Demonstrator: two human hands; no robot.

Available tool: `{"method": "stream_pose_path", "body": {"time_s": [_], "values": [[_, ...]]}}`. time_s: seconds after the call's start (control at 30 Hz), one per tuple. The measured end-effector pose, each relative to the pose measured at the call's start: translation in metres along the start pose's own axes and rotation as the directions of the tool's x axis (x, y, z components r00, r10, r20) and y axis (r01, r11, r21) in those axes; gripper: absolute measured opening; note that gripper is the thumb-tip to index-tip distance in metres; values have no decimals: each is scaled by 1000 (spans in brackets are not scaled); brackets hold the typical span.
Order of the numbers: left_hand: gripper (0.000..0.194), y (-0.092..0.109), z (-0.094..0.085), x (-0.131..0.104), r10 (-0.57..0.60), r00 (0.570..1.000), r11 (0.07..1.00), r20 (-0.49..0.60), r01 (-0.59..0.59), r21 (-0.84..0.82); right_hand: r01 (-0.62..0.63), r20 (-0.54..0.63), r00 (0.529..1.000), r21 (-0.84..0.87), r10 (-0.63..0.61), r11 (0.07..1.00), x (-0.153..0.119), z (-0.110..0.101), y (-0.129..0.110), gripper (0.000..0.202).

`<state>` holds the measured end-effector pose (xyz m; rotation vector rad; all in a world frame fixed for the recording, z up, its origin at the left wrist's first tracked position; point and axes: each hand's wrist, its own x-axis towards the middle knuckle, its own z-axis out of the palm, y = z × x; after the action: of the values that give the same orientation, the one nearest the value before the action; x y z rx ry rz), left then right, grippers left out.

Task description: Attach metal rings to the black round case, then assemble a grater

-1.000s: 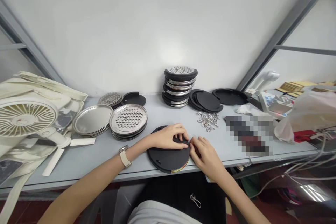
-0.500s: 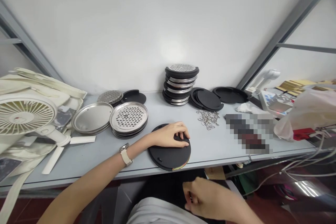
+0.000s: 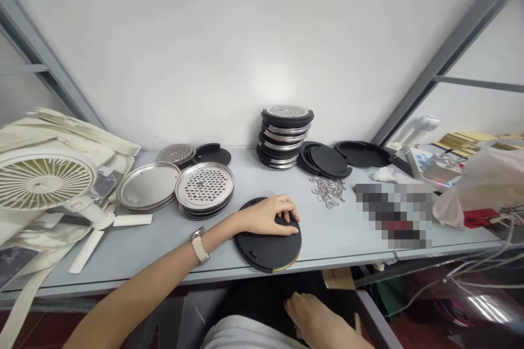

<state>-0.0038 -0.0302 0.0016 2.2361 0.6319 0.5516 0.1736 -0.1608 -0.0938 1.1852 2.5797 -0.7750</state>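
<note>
My left hand (image 3: 273, 217) rests on a round black disc (image 3: 262, 255) near the table's front edge, its fingers curled and its thumb pressed at the disc's right side. A thin strip of colour shows along the disc's lower right rim. Below the table edge, over my lap, my right hand (image 3: 313, 313) is closed, and whatever may be inside its fingers is hidden. Left of the disc lies a stack of round grater plates (image 3: 204, 185) with perforated metal faces. Loose metal rings or clips (image 3: 327, 191) lie in a heap to the right.
A tall stack of black and metal discs (image 3: 284, 139) stands by the wall. Black round covers (image 3: 327, 161) and a black tray (image 3: 362, 154) sit beside it. Plain metal plates (image 3: 147, 185) and a white fan (image 3: 45, 180) are at left, a plastic bag (image 3: 483, 180) at right.
My right hand has drawn lower over my lap, its fingers now turned more out of sight. The left hand stays on the black disc. The whole view has shifted slightly.
</note>
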Motion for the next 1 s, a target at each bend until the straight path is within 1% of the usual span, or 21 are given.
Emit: {"method": "stream_pose_path", "body": {"time_s": [0.03,0.07,0.1,0.13,0.17,0.2,0.23,0.27,0.3,0.33,0.37,0.4,0.47,0.5,0.53,0.63,0.7,0.77,0.9,0.97,1.0], "values": [[19,0,0,0,7,1000,1000,-1,-7,0,-8,87,996,20,6,1000,-4,-16,-3,9],[19,0,0,0,15,1000,1000,-3,-15,2,26,129,991,110,-40,994,-7,-32,-6,6],[19,0,0,0,22,1000,1000,-4,-22,2,77,98,990,208,-99,975,-12,-49,-8,6],[19,0,0,0,25,1000,1000,-6,-25,1,120,38,990,301,-138,946,-16,-64,-11,7],[19,0,0,0,27,1000,1000,-8,-27,0,149,-43,989,391,-144,908,-21,-77,-12,8],[19,0,0,1,26,1000,1000,-9,-26,-6,181,-122,983,495,-138,850,-25,-88,-11,12],[19,0,-1,1,22,1000,1000,-6,-22,-13,233,-194,970,597,-144,767,-28,-96,-10,17],[18,0,-1,1,19,1000,1000,-3,-19,-20,283,-270,955,694,-125,662,-30,-101,-6,21],[18,1,-2,2,17,1000,1000,-3,-17,-25,334,-353,933,764,-75,552,-30,-104,-2,23],[20,1,-3,3,18,1000,999,-7,-18,-27,388,-437,899,789,-9,477,-28,-105,4,25],[22,2,-3,3,21,1000,999,-12,-21,-25,409,-485,871,801,73,438,-25,-104,10,25],[24,2,-4,4,23,1000,1000,-18,-23,-19,420,-509,850,809,135,411,-20,-103,16,25],[24,3,-4,4,21,999,1000,-24,-21,-5,436,-525,804,840,278,325,-9,-99,27,25],[23,3,-4,4,15,1000,1000,-20,-15,-3,447,-528,784,845,327,292,-4,-96,32,26],[22,3,-4,4,8,1000,1000,-14,-8,-6,448,-520,782,853,344,269,0,-95,36,26],[22,3,-3,4,-14,1000,999,10,15,-37,460,-526,786,848,324,263,4,-91,42,26],[22,2,-3,4,-23,1000,998,19,24,-59,465,-541,785,836,303,290,3,-90,44,24],[21,2,-3,4,-22,1000,998,5,22,-64,462,-552,784,824,284,328,0,-89,45,22],[17,0,-2,4,-13,1000,998,-20,12,-65,444,-553,798,808,240,387,-1,-88,47,21],[17,-1,-2,4,-11,1000,997,-23,10,-72,460,-569,790,796,228,393,0,-87,48,21],[17,-1,-2,5,-11,1000,997,-29,9,-71,478,-586,776,787,233,389,2,-86,48,21]]}}
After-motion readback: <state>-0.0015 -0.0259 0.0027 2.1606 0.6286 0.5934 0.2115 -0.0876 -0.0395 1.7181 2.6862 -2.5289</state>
